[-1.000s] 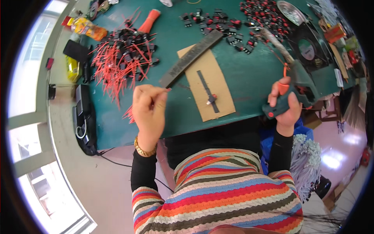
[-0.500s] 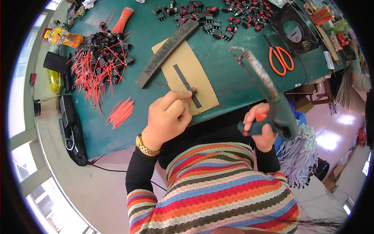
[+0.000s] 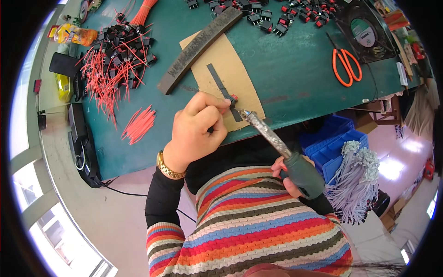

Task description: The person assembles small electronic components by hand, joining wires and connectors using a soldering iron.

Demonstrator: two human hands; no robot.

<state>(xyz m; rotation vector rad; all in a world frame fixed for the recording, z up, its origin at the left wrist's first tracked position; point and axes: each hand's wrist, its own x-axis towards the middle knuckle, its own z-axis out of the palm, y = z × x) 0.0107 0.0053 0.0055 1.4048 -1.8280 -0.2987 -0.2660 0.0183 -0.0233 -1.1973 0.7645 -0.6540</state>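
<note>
My left hand [image 3: 197,127] is closed in a pinch over a black strip [image 3: 217,79] lying on a piece of brown cardboard [image 3: 247,87]. A small red and black part [image 3: 234,97], which looks like a rocker switch, shows at the fingertips; what lies between them is hidden. In my right hand [image 3: 290,187] is a soldering gun [image 3: 302,173] with a dark green handle and a worn metal barrel. Its tip points at the strip, close to the left fingertips; whether it touches anything I cannot tell.
A dark curved bar [image 3: 198,51] crosses the cardboard's far end. Cut red wires [image 3: 140,124] and a pile of wired switches [image 3: 117,60] lie left. Loose switches [image 3: 307,11], orange-handled scissors [image 3: 346,67] and a fan [image 3: 364,34] are far right. Blue bins [image 3: 330,154] stand below the table edge.
The soldering gun has swung down and left from its raised position, bringing its tip to the strip. My left hand keeps its pinch at nearly the same spot. The whole view has shifted slightly.
</note>
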